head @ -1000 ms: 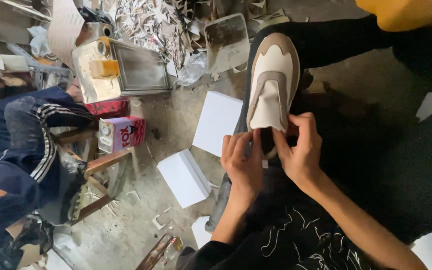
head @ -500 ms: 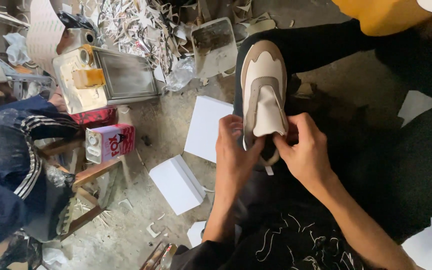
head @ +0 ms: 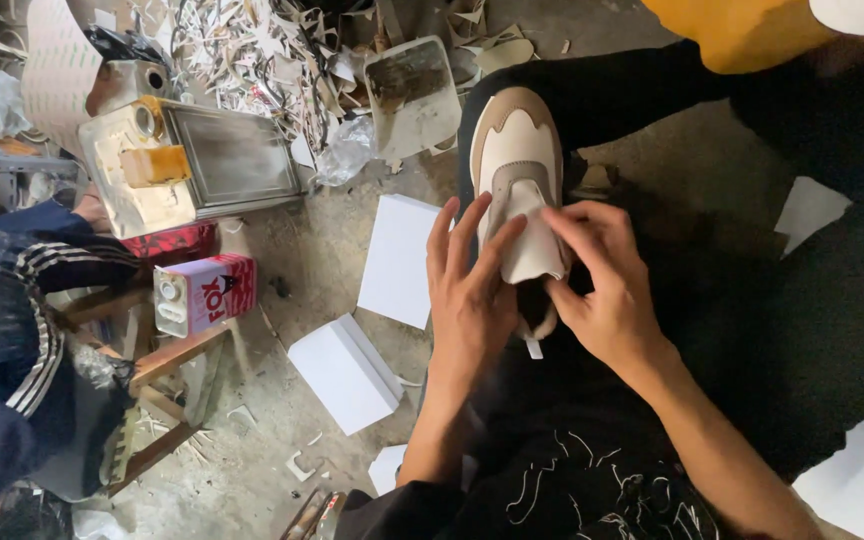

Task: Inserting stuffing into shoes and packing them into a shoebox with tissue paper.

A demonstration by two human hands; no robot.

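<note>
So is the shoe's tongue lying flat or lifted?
Lifted: the left hand and right hand pinch the tongue of the shoe, raising it off the opening.

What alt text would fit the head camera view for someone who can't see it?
Two bare hands, left hand and right hand, grip a cream and tan shoe resting on a black-trousered lap. White boxes and paper scraps lie on the concrete floor.

1 head camera — looking steeply down, close over lap and floor (head: 282, 250).
</note>
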